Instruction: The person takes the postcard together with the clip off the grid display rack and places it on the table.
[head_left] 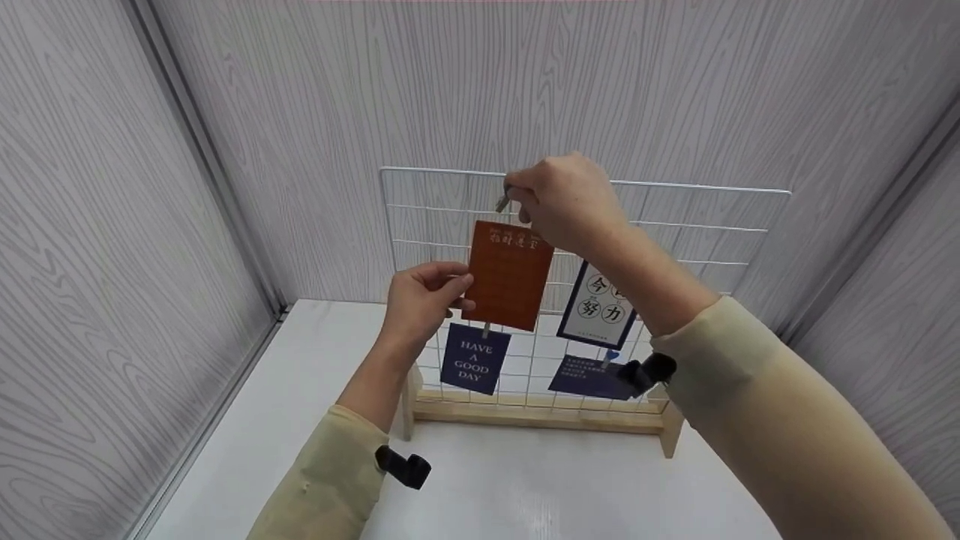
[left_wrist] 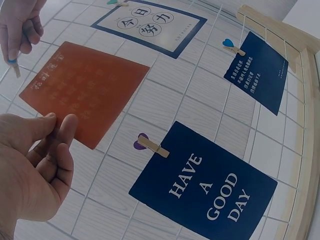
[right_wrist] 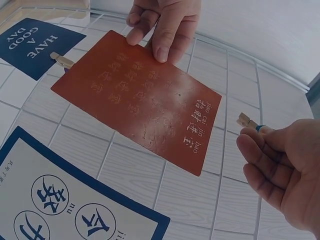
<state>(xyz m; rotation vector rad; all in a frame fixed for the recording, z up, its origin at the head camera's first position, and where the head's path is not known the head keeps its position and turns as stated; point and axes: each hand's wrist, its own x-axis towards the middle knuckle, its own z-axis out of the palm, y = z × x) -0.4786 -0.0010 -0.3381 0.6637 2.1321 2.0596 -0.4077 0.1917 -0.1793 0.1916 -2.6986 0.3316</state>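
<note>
An orange-red card (head_left: 510, 277) with pale lettering is pinched at its left edge by my left hand (head_left: 429, 300), thumb against fingers. It is in front of the white wire grid (head_left: 697, 225). Above the card's top edge, my right hand (head_left: 574, 199) pinches a small wooden clothespin (right_wrist: 246, 121) with a blue part at its end. The clothespin is apart from the card in the right wrist view. Just below the orange card, a navy card reading HAVE A GOOD DAY (left_wrist: 210, 185) hangs from a wooden clothespin (left_wrist: 152, 145) with a purple heart.
A white card with a blue border (head_left: 596, 307) hangs on the grid's right side, partly behind my right forearm. Below it hangs a navy card (left_wrist: 260, 72) with a blue-heart clothespin (left_wrist: 233, 47). A wooden stand (head_left: 536, 421) holds the grid on a white table (head_left: 300, 450).
</note>
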